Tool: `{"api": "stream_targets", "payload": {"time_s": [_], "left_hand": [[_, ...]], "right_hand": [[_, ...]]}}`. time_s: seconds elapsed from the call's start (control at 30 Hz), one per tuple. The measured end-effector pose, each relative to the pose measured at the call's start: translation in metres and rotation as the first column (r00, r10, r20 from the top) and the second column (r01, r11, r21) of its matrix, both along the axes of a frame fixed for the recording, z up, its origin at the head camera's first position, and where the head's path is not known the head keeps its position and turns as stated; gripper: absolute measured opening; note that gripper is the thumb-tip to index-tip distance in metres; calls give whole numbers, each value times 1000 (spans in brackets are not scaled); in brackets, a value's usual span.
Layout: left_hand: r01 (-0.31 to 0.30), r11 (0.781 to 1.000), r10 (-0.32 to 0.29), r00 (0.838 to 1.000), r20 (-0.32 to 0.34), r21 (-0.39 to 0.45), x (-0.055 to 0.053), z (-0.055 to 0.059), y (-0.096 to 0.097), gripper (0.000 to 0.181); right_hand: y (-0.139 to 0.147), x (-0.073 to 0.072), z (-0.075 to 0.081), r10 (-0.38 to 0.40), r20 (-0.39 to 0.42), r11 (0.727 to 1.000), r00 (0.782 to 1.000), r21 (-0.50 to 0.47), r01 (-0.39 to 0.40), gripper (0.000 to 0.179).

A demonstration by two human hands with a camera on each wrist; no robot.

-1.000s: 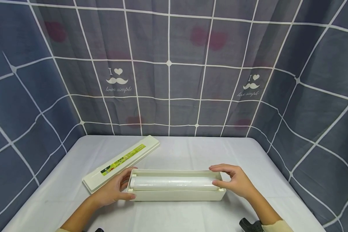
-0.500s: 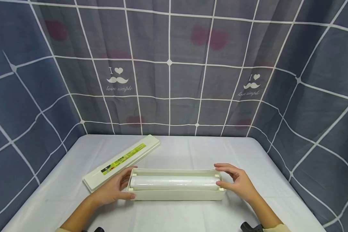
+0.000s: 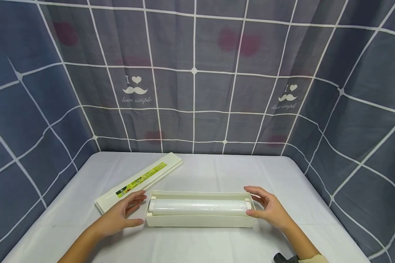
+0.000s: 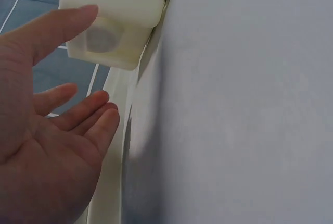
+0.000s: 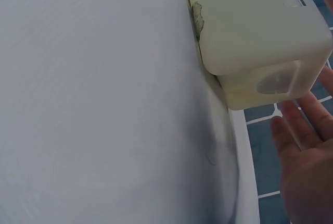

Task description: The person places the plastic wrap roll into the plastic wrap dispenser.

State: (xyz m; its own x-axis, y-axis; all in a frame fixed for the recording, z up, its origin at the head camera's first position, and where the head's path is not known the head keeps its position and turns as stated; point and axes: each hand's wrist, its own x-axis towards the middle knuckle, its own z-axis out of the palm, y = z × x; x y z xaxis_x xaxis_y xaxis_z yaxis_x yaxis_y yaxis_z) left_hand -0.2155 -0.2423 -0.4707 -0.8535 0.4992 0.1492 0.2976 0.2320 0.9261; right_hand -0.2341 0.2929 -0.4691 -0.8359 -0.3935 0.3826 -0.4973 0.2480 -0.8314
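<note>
A long cream box [image 3: 199, 221] lies lengthwise across the white table with its top uncovered. Inside it rests a shiny white roll that looks like cling film [image 3: 199, 207]. My left hand [image 3: 115, 217] is just off the box's left end, fingers spread and loosely bent; the left wrist view also shows this hand [image 4: 57, 146] holding nothing. At the other end, my right hand [image 3: 270, 208] has its thumb over the corner by the roll's end and its fingers behind. In the right wrist view those fingers look relaxed beside the box [image 5: 255, 26]; whether they touch it I cannot tell.
A cream lid [image 3: 171, 160] with a yellow-green label lies slantwise behind my left hand. White cloth [image 3: 230, 171] covers the table. A checked blue-grey curtain [image 3: 171, 91] encloses the back and both sides. Something black [image 3: 284, 258] sits at my right wrist.
My left hand has let go of the box's left end and drawn back leftward. My right hand has slid slightly right, its thumb moving off the roll toward the end. Box and lid stay put.
</note>
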Motion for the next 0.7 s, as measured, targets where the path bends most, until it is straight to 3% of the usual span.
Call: {"api": "stream_targets", "payload": {"time_s": [0.23, 0.43, 0.7], "left_hand": [[-113, 994, 113, 987, -117, 7, 8, 2, -7, 79], [-225, 974, 219, 962, -160, -16, 16, 6, -15, 73], [-298, 955, 291, 930, -223, 5, 26, 10, -28, 64]], "right_hand": [[3, 0, -4, 24, 81, 1000, 996, 16, -25, 74], [4, 0, -5, 78, 140, 997, 987, -7, -77, 84], [3, 1, -6, 139, 200, 990, 970, -29, -136, 96]]}}
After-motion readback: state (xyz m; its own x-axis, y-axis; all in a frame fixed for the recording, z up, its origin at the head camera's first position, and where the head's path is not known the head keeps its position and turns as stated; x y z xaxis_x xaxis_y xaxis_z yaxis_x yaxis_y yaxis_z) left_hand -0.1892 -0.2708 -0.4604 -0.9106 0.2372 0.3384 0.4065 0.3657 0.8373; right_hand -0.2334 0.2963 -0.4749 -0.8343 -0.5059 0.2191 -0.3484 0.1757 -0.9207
